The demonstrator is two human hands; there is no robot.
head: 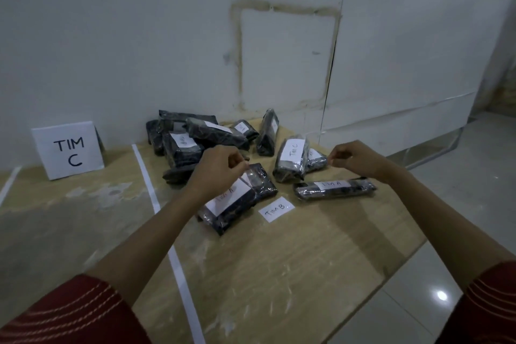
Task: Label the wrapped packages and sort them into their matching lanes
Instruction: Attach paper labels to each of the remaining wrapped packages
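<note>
Labelling step – left hand [220, 169] pinches a clear strip [248, 176], probably tape, just over the TIM A package [243, 204] lying on the bench [279, 260]. Right hand [353, 159] fingers [333, 158] are pinched too – can't tell on what. Next: press it flat, then sort.

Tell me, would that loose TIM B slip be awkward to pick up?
Probably. The slip lies flat on the table, so you would likely have to lift an edge first. It looks like thin paper: probably floppy, very light, and apt to slide if pushed.
</note>
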